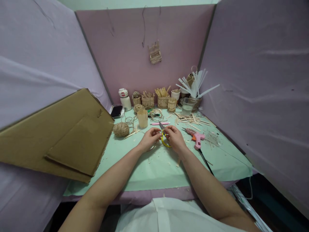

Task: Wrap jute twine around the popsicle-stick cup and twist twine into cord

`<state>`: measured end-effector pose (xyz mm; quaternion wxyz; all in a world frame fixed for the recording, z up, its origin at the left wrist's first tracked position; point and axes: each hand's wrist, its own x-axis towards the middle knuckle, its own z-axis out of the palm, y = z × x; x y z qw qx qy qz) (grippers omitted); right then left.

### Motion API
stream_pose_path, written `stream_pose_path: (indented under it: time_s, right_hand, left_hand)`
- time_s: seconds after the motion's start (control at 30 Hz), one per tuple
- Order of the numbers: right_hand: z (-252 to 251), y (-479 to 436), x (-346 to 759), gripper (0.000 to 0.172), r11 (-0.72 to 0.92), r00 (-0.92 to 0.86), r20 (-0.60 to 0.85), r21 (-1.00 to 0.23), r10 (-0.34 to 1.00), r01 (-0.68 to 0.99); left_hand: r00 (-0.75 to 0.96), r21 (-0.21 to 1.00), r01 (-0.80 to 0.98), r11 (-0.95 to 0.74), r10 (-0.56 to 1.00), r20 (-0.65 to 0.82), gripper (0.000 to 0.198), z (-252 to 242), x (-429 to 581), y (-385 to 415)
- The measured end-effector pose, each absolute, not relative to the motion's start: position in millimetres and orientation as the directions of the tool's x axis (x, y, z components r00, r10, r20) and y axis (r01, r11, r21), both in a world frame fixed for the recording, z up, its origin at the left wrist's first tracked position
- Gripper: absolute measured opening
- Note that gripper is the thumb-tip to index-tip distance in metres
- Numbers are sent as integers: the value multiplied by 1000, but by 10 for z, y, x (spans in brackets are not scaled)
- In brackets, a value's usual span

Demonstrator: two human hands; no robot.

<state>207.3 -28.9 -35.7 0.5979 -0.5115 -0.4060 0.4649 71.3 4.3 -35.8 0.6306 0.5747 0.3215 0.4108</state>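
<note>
In the head view, my left hand [151,139] is closed in a pinch over the near middle of the table. A thin strand of twine [153,147] loops below its fingers; what exactly the fingertips grip is too small to see. Facing it, my right hand [175,138] is closed around yellow-handled scissors [166,143], their blades pointing away and slightly left. Its fingers partly cover the scissors. Just beyond the hands lies a pink pen-like stick [162,123]. A pale open cup [142,118] stands behind my left hand, with a ball of twine [121,129] to its left.
A pink glue gun [197,138] with a black cord lies right of my right hand. Thin wooden strips [190,118] are scattered behind it. Stick-filled baskets [162,100], a white bottle [125,100] and a clear cup [187,107] line the back. Large cardboard [60,135] leans at left.
</note>
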Motion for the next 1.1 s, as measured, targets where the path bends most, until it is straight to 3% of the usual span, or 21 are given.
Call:
stream_pose_path:
  time_s: [0.17, 0.33, 0.7, 0.97, 1.1]
  right_hand:
    - [-281, -281, 2144, 22, 153, 391, -5, -915, 920, -372]
    - [-222, -260, 2301, 26, 260, 485, -69, -775, 872, -576]
    - [-250, -248, 2443, 24, 406, 611, 11, -757, 791, -512]
    - [-238, -251, 2400, 21, 415, 595, -6, -711, 804, -568]
    - [-210, -277, 2369, 23, 398, 561, 0, -704, 828, -588]
  left_hand:
    - [699, 966, -14, 259, 693, -176, 32, -256, 571, 50]
    - [765, 955, 181, 234, 577, -286, 27, -94, 341, 179]
    - [567, 906, 409, -111, 809, -156, 15, 10, -113, 493]
    - [374, 790, 521, -322, 919, 127, 16, -34, -85, 563]
    - [260, 827, 450, -336, 936, 239, 15, -71, -24, 592]
